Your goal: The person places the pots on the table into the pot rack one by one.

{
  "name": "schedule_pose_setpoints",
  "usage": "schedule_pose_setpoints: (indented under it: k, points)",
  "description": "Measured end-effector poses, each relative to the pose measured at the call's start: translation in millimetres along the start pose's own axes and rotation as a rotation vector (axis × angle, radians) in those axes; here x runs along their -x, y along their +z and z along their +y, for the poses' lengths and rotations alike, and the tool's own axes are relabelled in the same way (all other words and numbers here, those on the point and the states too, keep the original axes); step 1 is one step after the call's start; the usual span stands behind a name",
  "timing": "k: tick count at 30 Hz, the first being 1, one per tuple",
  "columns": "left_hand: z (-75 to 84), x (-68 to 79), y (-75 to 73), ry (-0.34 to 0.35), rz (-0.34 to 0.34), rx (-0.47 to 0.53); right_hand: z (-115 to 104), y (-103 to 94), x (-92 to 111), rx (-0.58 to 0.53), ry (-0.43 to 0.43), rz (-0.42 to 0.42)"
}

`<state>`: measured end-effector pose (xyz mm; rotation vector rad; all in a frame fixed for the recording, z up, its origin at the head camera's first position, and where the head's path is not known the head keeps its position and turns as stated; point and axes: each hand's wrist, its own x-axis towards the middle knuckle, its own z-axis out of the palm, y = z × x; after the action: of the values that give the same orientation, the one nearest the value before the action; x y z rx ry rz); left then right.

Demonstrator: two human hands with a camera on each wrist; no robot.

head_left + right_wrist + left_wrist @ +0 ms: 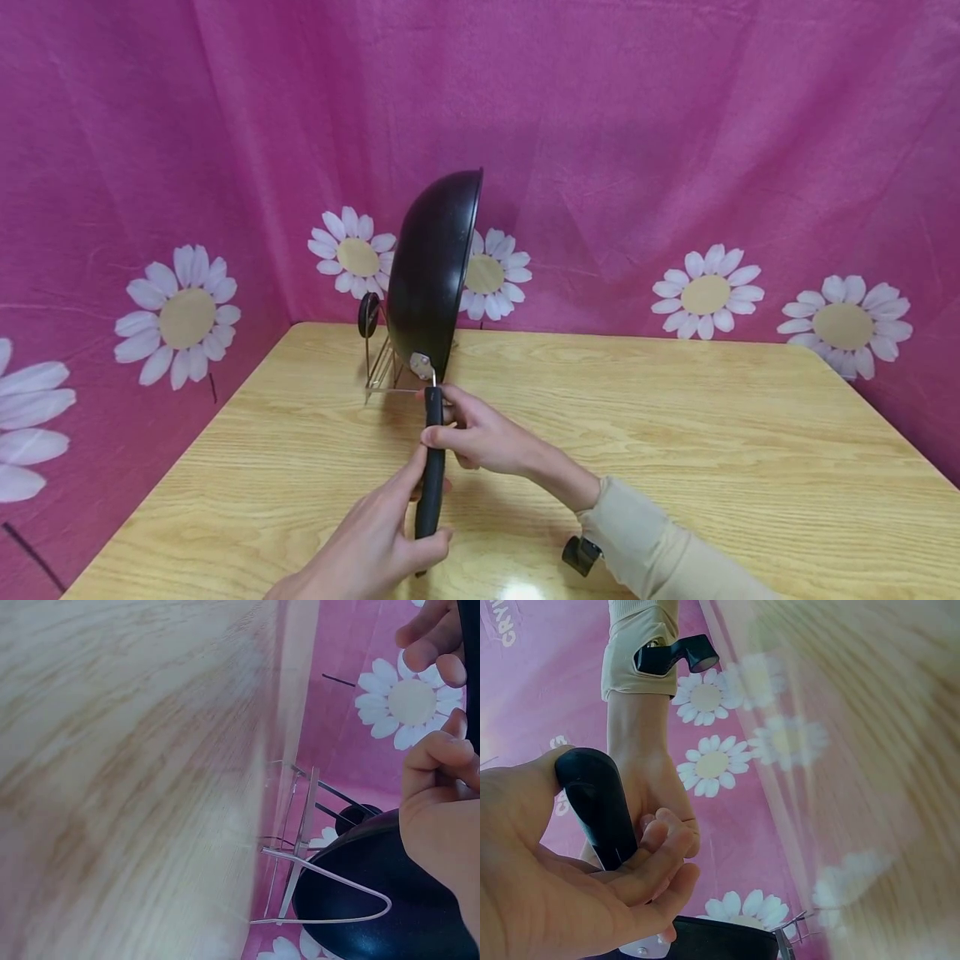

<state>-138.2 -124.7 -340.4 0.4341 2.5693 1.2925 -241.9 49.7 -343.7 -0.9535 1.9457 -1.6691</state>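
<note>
A black wok [431,258] stands on its side, its bowl facing right in the head view. Its black handle [430,504] points toward me. My left hand [367,533] holds the near part of the handle, thumb on one side and fingers on the other. Nearer the bowl, my right hand [487,433] pinches the handle with the thumb on top. A metal wire rack [307,802] stands beside and under the bowl. In the right wrist view, a bent wire loop of the rack crosses in front of the wok. Whether the bowl rests on the rack is hidden.
A round black piece [368,314] is at the rack's left end. The wood-grain table [675,467] extends to the right. Pink cloth [600,125] with daisies hangs behind and at the sides. A small black device [581,554] sits at my right sleeve.
</note>
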Motion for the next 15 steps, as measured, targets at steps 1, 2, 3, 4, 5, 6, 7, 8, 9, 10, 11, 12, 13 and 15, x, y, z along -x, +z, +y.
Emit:
schedule_pose_setpoints:
  k: [1,2,3,4,5,6,7,8,9,10,11,12,13,15]
  points:
    - [-0.2,-0.7,0.1,-0.013,-0.006,0.009,0.4,-0.2,0.1,0.001,0.004,0.002]
    - [-0.3,-1.2,0.3,-0.018,-0.007,0.012,0.9,-0.5,0.2,0.003,0.008,0.003]
    - [-0.5,-1.7,0.4,-0.020,-0.007,0.013,1.4,-0.8,0.3,0.004,0.010,0.004]
    - [-0.6,-2.1,0.4,-0.022,-0.008,0.013,1.7,-0.9,0.1,0.006,0.009,0.004]
    - [-0.7,-2.4,0.4,-0.018,-0.006,0.012,1.9,-1.1,0.0,0.008,0.007,0.006]
    - [-0.8,-2.8,0.4,-0.014,-0.005,0.010,2.7,-1.4,-0.1,0.010,0.004,0.005]
    - [-1.0,-2.9,0.5,-0.010,-0.003,0.006,3.3,-1.5,-0.2,0.012,0.002,0.004]
    - [-1.1,-2.9,0.7,-0.005,-0.002,0.002,4.2,-1.7,-0.4,0.014,0.000,0.003]
    - [-1.3,-3.3,0.7,-0.004,-0.005,0.003,5.0,-1.8,-0.5,0.014,0.000,0.001]
    - [-1.4,-3.6,0.7,-0.009,-0.009,0.005,6.1,-2.0,-0.7,0.016,-0.001,0.000]
    - [-1.5,-3.7,0.9,-0.001,-0.008,0.003,7.2,-2.3,-0.9,0.016,-0.001,0.000]
    - [-1.7,-3.9,0.9,0.006,-0.005,-0.002,8.4,-2.7,-1.2,0.014,0.000,0.000]
    - [-1.8,-4.2,1.2,0.013,-0.003,-0.005,9.3,-3.0,-1.6,0.013,0.002,0.001]
    - [-2.0,-4.8,1.4,0.021,0.003,-0.012,11.2,-4.0,-2.5,0.010,0.004,0.005]
